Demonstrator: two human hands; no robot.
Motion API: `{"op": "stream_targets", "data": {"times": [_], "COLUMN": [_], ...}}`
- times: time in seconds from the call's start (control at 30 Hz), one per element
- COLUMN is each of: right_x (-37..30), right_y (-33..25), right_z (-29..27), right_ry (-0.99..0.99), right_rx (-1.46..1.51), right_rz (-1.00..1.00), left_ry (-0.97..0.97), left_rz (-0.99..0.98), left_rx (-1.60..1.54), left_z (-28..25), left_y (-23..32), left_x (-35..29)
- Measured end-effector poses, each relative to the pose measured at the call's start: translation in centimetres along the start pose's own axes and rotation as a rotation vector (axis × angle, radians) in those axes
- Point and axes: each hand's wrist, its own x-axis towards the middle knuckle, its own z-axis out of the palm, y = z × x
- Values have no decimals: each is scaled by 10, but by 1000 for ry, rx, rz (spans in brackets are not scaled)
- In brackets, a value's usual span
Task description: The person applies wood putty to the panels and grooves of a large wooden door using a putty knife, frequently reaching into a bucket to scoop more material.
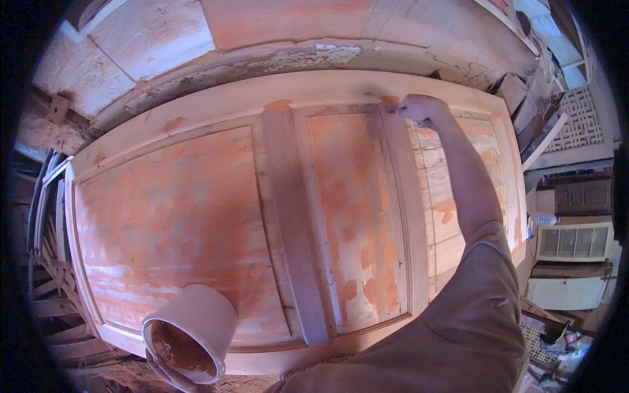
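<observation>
A large wooden panelled door (288, 196) lies across the view, its panels patched with orange filler. My right hand (424, 110) reaches to the far rail of the door, beside the top of an upright bar between two panels. Its fingers are closed; what they grip is blurred and too small to make out. A dab of orange filler (390, 102) shows just left of the fingers. Near the lower left edge, a white bucket (209, 311) overlaps the door's near side, with orange-brown paste (177, 347) inside. My left hand does not show.
Behind the door runs a dusty ledge (262, 69) with pale boards. Stacked timber strips (56, 262) stand at the left. On the right are a leaning wooden strip (545, 143), a lattice panel (576, 121), a white-framed window sash (576, 242) and a clear plastic bottle (544, 219).
</observation>
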Motion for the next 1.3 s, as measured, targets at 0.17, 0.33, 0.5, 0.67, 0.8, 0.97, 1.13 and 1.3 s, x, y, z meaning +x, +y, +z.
{"op": "stream_targets", "data": {"times": [0.17,0.33,0.5,0.67,0.8,0.97,1.13,1.3], "right_x": [18,48,24,-54,-213,-388,-521,-562], "right_y": [11,1,-19,30,6,22,27,1], "right_z": [-8,-2,3,35,80,193,282,328], "right_ry": [145,126,44,37,17,346,612,680], "right_rx": [125,68,-80,69,1062,1515,1813,1963], "right_rz": [20,-28,-128,-170,43,237,428,388], "left_ry": [-29,-39,-60,-112,-92,-83,-89,-34], "left_rz": [-18,-13,-39,-44,91,115,251,292], "left_rx": [-62,-38,-60,-145,57,-79,-180,-241], "left_z": [-1,-2,-7,0,-9,-1,2,7], "left_y": [2,-3,-16,-14,-30,-12,-32,-59], "left_x": [5,5,7,12,26,8,21,45]}}
